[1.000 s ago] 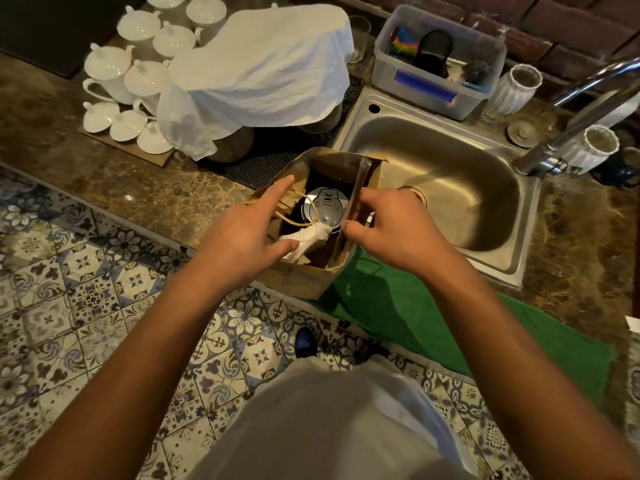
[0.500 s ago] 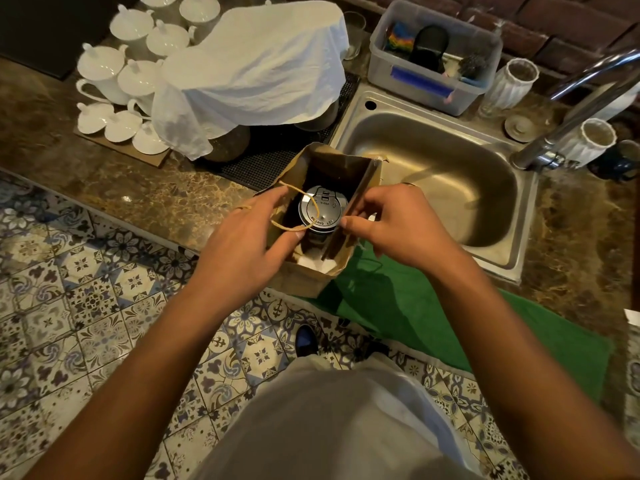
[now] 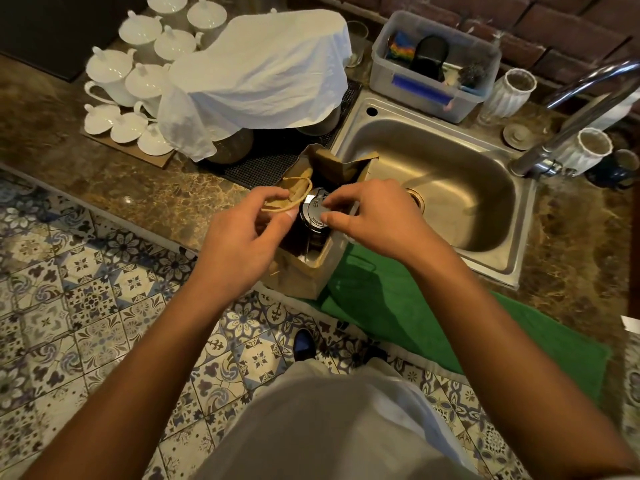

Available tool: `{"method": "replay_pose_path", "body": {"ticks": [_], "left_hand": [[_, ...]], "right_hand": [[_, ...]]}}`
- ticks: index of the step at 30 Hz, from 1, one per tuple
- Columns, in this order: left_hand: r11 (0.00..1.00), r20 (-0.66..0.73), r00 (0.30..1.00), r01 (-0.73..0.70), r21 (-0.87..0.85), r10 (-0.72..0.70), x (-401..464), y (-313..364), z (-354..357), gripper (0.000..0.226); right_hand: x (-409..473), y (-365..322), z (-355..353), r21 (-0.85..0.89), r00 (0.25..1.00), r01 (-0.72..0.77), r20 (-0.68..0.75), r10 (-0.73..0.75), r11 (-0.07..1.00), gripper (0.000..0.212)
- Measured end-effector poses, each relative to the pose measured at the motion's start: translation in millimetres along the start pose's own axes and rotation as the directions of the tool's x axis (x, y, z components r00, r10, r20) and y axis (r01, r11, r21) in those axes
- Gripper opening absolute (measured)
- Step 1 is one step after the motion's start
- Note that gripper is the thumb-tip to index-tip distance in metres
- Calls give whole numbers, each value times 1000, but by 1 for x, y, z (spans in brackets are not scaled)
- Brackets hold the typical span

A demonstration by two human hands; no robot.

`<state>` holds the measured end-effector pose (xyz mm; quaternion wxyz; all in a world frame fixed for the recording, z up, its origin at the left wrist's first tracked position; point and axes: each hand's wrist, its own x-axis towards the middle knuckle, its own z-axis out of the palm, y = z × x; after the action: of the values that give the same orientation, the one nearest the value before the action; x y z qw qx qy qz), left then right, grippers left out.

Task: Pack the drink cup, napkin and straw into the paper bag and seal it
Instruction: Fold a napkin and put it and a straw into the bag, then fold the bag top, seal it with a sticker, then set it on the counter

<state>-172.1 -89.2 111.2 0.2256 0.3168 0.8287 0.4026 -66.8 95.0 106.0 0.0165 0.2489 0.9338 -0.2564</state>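
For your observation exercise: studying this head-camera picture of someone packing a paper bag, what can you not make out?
- Napkin: not visible in the head view; the left hand and right hand cover much of the paper bag opening.
- Straw: cannot be told apart in the bag's dark interior.
- Drink cup: only its lid shows; the print is too small to read.
- Faucet: cut off by the right edge.

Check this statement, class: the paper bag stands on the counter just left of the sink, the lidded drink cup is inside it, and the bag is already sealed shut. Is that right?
One part is wrong. In the head view the paper bag is open, not sealed: the drink cup lid shows through its mouth, with both hands at the opening. The rest holds: it stands just left of the sink.
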Motion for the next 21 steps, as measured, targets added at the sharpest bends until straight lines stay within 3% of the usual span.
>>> {"method": "replay_pose_path", "body": {"ticks": [5, 8, 10, 11, 13, 16, 21], "left_hand": [[941, 70, 997, 61, -332, -40, -19, 2, -9, 57], [897, -186, 976, 18, -441, -111, -35, 1, -18, 46], [923, -319, 937, 7, -386, -141, -33, -9, -19, 38], [935, -299, 943, 33, -354, -147, -30, -14, -19, 40], [943, -125, 976, 131, -306, -176, -26, -20, -14, 57], [950, 76, 981, 193, -246, -179, -26, -20, 3, 90], [983, 88, 992, 104, -153, -91, -20, -24, 33, 95]], "right_hand": [[-11, 11, -7, 256, 973, -23, -215, 81, 966, 23], [-21, 23, -6, 435, 923, -114, -287, 258, 893, 10], [-26, 29, 1, 491, 936, -185, -176, 305, 851, 19], [-27, 29, 5, 515, 951, -212, -86, 296, 830, 24], [-30, 24, 16, 541, 966, -250, 77, 248, 803, 26], [-26, 15, 35, 607, 955, -296, 180, 236, 737, 22], [-23, 0, 49, 709, 960, -280, 226, 168, 648, 15]]}}
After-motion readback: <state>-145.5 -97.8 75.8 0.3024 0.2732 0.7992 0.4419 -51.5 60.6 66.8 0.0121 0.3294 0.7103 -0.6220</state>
